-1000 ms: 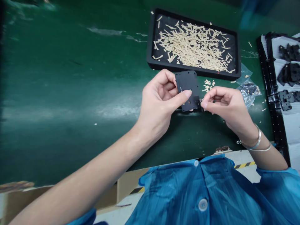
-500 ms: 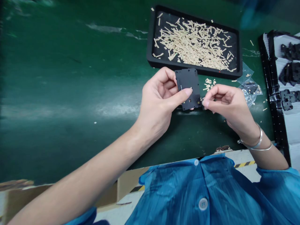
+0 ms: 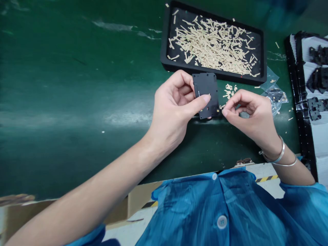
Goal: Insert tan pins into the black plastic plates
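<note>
My left hand [image 3: 176, 102] grips a flat black plastic plate [image 3: 206, 83], thumb across its face and fingers behind it. The plate has small holes and a few tiny pale spots, one near its lower right corner. Just right of that corner is my right hand [image 3: 246, 107], with thumb and index finger pinched together. A tiny dark bit shows at the pinched fingertips, too small to name. Beyond the plate lies a black tray [image 3: 263, 54] holding a heap of short cream-coloured strips [image 3: 212, 44].
Loose cream scraps [image 3: 229, 91] lie on the green table [image 3: 64, 85] near my right hand. A clear plastic bag [image 3: 275, 95] sits right of them. At the far right, a black-edged crate [image 3: 298, 89] holds several black plastic parts [image 3: 315, 107].
My right fingertips have drawn slightly away from the plate's lower right corner, leaving a small gap. My left hand still holds the plate in nearly the same place.
</note>
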Motion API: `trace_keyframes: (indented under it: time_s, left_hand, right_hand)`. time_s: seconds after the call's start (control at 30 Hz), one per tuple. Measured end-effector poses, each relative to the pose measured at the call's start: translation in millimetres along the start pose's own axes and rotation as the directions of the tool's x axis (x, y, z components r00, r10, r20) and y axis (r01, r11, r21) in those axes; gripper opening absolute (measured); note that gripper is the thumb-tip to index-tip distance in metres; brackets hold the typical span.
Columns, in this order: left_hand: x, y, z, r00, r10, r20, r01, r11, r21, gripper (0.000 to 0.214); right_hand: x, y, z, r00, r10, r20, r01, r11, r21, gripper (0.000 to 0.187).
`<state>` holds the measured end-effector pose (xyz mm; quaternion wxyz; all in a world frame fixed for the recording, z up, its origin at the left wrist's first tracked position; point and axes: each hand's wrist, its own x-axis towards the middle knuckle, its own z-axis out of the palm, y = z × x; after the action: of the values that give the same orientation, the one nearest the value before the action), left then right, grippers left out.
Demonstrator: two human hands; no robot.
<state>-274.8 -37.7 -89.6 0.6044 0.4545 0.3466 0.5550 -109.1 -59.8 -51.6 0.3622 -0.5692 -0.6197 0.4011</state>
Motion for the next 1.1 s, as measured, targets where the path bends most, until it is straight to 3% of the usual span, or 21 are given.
trace_keyframes:
  time_s: [0.2,0.5,0.77,1.1]
  left_hand:
    - [-0.7,-0.2,-1.0,1.0,-0.001,0.014,0.001,1.0,-0.005,0.025]
    - [0.8,-9.1,-1.5,0.999,0.046,0.006,-0.046,0.999,-0.03,0.027]
    - [-1.2,2.7,2.1,0.999,-0.035,-0.006,0.035,0.999,-0.023,0.027]
    - [-1.5,2.2,1.1,0.999,-0.043,-0.008,0.043,0.999,0.004,0.026]
  right_hand:
    - [1.1,-1.1,-0.3,0.999,0.045,0.029,-0.046,0.998,0.033,0.013]
    - [6.0,4.0,-3.5,0.977,0.165,0.131,-0.195,0.944,0.267,0.009]
    - [6.1,5.6,-3.6,0.969,0.188,0.159,-0.226,0.937,0.266,0.008]
    - [6.6,7.5,-3.9,0.966,0.195,0.169,-0.236,0.932,0.276,0.007]
